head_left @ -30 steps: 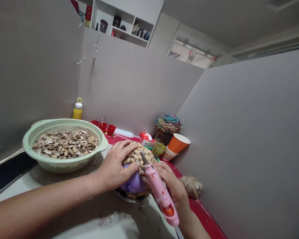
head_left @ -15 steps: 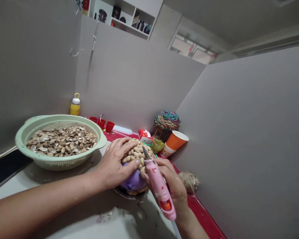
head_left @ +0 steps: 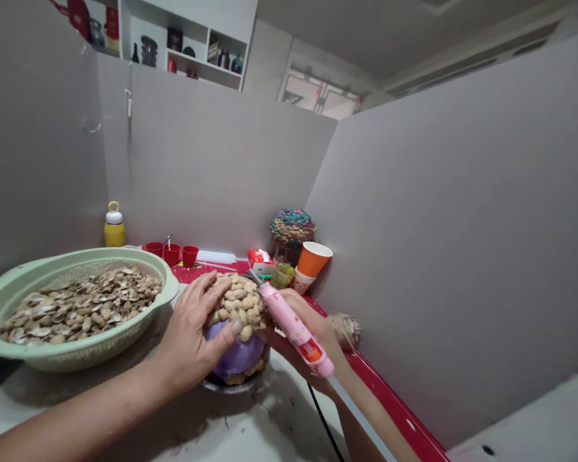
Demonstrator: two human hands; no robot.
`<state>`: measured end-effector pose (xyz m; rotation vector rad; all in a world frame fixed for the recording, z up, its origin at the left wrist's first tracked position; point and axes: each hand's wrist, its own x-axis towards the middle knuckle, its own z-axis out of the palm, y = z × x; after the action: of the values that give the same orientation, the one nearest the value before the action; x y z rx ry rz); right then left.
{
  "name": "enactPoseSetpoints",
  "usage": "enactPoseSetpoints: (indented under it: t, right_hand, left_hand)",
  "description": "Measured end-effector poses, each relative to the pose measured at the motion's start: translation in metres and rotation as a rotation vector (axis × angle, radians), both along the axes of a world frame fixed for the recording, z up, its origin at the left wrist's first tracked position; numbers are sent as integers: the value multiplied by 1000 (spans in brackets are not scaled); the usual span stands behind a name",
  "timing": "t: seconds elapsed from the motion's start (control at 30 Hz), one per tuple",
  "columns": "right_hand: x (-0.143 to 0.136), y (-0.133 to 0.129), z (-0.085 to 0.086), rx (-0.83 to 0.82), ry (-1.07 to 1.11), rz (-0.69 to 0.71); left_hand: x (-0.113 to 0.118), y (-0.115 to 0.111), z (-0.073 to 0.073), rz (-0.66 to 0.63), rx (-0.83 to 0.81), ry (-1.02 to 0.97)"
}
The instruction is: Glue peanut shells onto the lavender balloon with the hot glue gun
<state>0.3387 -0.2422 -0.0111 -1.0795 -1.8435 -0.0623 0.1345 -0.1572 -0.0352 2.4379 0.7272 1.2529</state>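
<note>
**Inspector:** State of each grip?

**Assistant:** The left hand (head_left: 190, 340) lies spread over the near-left side of the purple ball (head_left: 236, 356), fingers wide, palm and fingertips pressed on the peanut shells (head_left: 236, 301) that cover the ball's top. It is a flat hold, not a pinch. The right hand (head_left: 308, 327) is wrapped round the pink glue gun (head_left: 291, 327), and its fingers also touch the ball's right side.

**Inspector:** Where does the gun point?

**Assistant:** Its nozzle points up and away from the right grip, ending just above the shells at the ball's far right. Whether the tip touches them cannot be told. A black cord (head_left: 322, 427) runs down from below the gun.

**Inspector:** And the ball?

**Assistant:** Between both grips, resting in a shallow dish (head_left: 231, 386) on the table (head_left: 250, 436).

**Inspector:** Surroundings?

**Assistant:** Left of the left grip stands a green colander (head_left: 9, 350) full of shells. Beyond the grips: an orange cup (head_left: 313, 260), three red cups (head_left: 190, 255), a yellow bottle (head_left: 114, 228). Right of the right grip lies a ball of twine (head_left: 347, 328).
</note>
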Motion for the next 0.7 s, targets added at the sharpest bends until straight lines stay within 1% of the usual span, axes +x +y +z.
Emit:
enactPoseSetpoints:
  t: [0.07, 0.17, 0.37, 0.47, 0.63, 0.7]
  right_hand:
    - [0, 1, 2, -4, -27, 17]
    - [1, 3, 1, -6, -29, 29]
    - [1, 5, -4, -33, -3, 51]
    - [0, 6, -5, 5, -1, 68]
    - [0, 10, -4, 56, 28, 57]
    - [2, 9, 0, 58, 96, 7]
  left_hand:
    - [0, -1, -2, 7, 64, 31]
    - [1, -3, -3, 13, 120, 71]
    - [2, -5, 0, 33, 168, 92]
    - [2, -4, 1, 46, 187, 83]
    - [4, -2, 1, 48, 216, 86]
    - [4, -2, 2, 55, 222, 87]
